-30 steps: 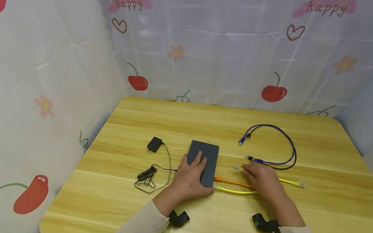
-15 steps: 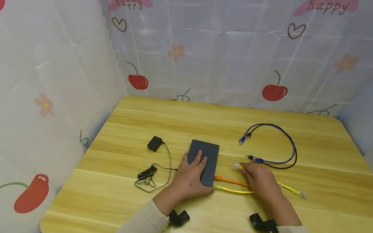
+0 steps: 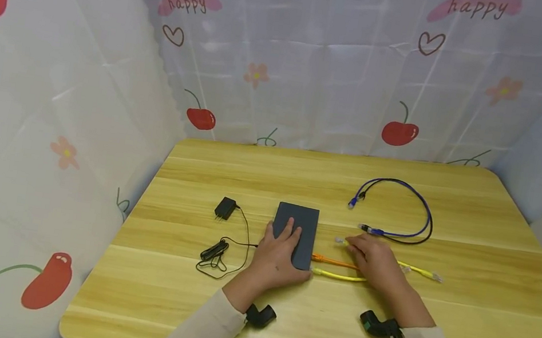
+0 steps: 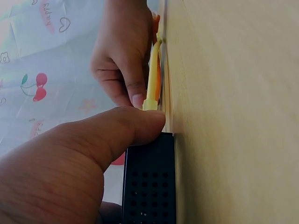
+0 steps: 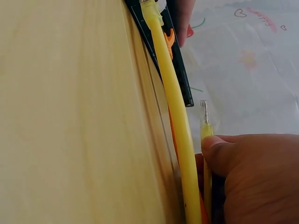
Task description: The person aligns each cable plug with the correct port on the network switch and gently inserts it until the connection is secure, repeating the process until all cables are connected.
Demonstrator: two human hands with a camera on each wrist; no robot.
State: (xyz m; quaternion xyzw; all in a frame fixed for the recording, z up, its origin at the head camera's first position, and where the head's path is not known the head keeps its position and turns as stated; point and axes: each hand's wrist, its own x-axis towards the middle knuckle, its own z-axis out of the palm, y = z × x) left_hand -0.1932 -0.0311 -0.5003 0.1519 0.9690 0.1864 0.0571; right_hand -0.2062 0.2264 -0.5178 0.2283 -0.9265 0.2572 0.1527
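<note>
My left hand [image 3: 279, 264] lies over a dark flat network switch [image 3: 307, 226], fingers spread on its top and thumb at its near right corner. In the left wrist view the thumb [image 4: 140, 127] rests by the plug end of a yellow cable [image 4: 152, 79]. An orange network cable [image 3: 333, 261] and this yellow one run from the switch's right side. My right hand [image 3: 377, 262] pinches a second yellow network cable just behind its clear plug [image 5: 204, 114]. That plug points at the switch with a gap between them. Its other end [image 3: 425, 272] lies right of the hand.
Blue and black network cables [image 3: 419, 201] lie curved together at the back right. A black power adapter [image 3: 225, 209] sits left of the switch, its bundled cord [image 3: 214, 250] running to the switch's left side. Patterned curtains [image 3: 314, 83] stand behind the wooden table [image 3: 320, 337].
My right hand has moved slightly left, bringing the pinched yellow plug closer to the switch. The cable's far end has shifted a little. My left hand stays where it was.
</note>
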